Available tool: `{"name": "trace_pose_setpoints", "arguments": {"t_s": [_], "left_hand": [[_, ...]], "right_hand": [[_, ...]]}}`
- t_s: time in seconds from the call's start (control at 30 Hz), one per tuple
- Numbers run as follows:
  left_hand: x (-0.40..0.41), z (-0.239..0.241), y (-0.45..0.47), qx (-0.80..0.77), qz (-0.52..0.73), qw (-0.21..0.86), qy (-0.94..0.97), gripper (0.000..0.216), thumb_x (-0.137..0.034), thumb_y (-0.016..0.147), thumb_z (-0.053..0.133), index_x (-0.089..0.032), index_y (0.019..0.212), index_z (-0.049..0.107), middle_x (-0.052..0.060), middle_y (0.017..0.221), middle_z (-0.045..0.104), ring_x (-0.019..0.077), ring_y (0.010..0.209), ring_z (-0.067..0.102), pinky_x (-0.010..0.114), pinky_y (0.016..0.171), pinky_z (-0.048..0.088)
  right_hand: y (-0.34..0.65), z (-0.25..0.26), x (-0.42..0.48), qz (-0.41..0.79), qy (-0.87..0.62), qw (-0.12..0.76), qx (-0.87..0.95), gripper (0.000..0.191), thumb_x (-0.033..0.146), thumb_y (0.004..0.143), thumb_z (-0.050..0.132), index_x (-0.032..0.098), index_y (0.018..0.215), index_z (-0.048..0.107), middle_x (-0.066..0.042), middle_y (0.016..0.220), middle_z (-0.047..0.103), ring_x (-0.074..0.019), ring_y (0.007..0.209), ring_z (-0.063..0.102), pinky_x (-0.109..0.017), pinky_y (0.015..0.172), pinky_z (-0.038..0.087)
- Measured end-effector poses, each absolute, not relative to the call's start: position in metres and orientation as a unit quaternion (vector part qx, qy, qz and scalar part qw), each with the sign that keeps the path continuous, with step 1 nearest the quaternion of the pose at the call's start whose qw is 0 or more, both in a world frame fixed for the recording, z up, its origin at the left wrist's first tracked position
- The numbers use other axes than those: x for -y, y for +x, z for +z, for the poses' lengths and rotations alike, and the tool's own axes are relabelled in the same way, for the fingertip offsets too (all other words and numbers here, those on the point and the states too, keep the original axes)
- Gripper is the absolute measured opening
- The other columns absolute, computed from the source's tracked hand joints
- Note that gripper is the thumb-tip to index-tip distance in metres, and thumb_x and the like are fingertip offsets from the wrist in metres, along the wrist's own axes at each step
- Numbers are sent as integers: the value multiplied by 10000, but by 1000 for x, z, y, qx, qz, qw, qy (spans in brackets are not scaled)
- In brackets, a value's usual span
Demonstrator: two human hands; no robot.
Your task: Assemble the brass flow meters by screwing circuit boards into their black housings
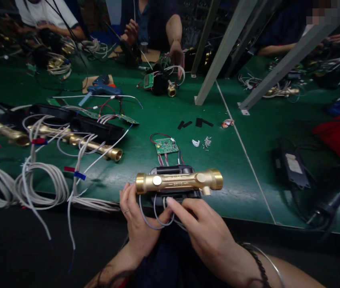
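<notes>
A brass pipe fitting (176,182) with threaded ends lies across a black plastic housing (170,170) at the table's near edge. My left hand (141,224) is closed around the left side of this assembly, its fingers behind the brass end. Thin grey cables (154,226) loop out of the housing between my hands. With the index fingertip at a cable by the housing's near edge, my right hand (208,228) is closed; its other fingers curl against the housing, and its thumb is hidden. A green circuit board (166,146) lies just beyond, wired to the housing.
Brass fittings (94,148) with black housings and coiled grey cables (42,186) lie left. Beyond are a blue glue gun (100,88), black strips (202,122) and small screws (207,142). Metal posts (226,52) rise at right, near a black power adapter (292,166). Co-workers sit opposite.
</notes>
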State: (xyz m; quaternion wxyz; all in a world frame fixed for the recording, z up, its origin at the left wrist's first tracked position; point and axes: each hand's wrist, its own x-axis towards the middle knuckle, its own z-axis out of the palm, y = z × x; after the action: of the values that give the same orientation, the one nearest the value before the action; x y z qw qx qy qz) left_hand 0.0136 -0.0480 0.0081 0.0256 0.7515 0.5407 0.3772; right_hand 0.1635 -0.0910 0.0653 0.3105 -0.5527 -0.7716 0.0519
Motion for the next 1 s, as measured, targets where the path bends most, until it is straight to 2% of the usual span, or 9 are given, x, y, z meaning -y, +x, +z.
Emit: {"name": "trace_pose_setpoints", "arguments": {"t_s": [0.07,0.13,0.2,0.27,0.43,0.63,0.77,0.87,1.0], "left_hand": [[48,10,14,-533,393,13,749,782,-528,841,550,-60,1386,240,215,1204,407,326,1231,394,528,1052,335],[48,11,15,-527,400,12,750,787,-535,833,559,-74,1386,241,200,1189,402,321,1219,400,523,1050,341],[48,10,14,-529,399,19,749,806,-541,821,575,-90,1392,229,193,1191,397,319,1212,408,520,1043,351],[48,9,14,-531,394,23,750,836,-553,810,583,-97,1403,210,195,1208,392,322,1214,411,513,1037,360],[48,6,12,-549,371,78,745,858,-604,795,566,-89,1393,228,212,1250,396,343,1213,421,493,965,429],[48,6,14,-553,394,72,731,801,-592,787,587,-103,1344,284,187,1205,410,327,1192,426,495,966,421],[48,8,14,-544,416,42,727,720,-561,773,626,-119,1263,337,166,1165,402,309,1177,416,503,991,393],[49,9,15,-540,434,22,721,606,-544,761,652,-145,1138,395,133,1091,412,295,1122,433,520,998,370],[51,11,11,-495,429,-36,755,308,-417,782,682,-208,919,501,54,944,435,238,982,471,481,1012,330]], "right_hand": [[161,66,94,105,-545,342,758,365,93,951,315,211,1217,535,-37,818,595,-118,649,571,-191,557,507],[157,64,95,141,-541,399,727,326,88,933,389,210,1202,526,-40,869,604,-112,730,603,-185,637,527],[153,59,94,145,-548,455,687,243,73,913,459,181,1112,547,-45,885,639,-122,817,626,-200,737,530],[149,54,92,124,-560,473,669,162,66,904,493,168,1004,569,-40,859,671,-131,819,638,-212,763,523],[150,51,92,42,-603,390,694,128,105,919,497,136,911,621,-47,796,683,-157,695,612,-259,642,483],[155,53,92,-61,-639,249,725,344,180,983,330,125,968,669,-71,850,682,-173,659,559,-285,547,394],[157,56,90,-77,-628,220,743,445,167,989,243,107,965,684,-70,828,686,-172,637,543,-291,525,377],[158,60,87,-72,-628,213,745,450,155,982,244,100,934,689,-69,814,685,-168,643,552,-284,523,382],[156,64,84,-69,-620,197,756,422,104,950,266,106,920,686,-72,798,681,-154,591,540,-276,494,379]]}}
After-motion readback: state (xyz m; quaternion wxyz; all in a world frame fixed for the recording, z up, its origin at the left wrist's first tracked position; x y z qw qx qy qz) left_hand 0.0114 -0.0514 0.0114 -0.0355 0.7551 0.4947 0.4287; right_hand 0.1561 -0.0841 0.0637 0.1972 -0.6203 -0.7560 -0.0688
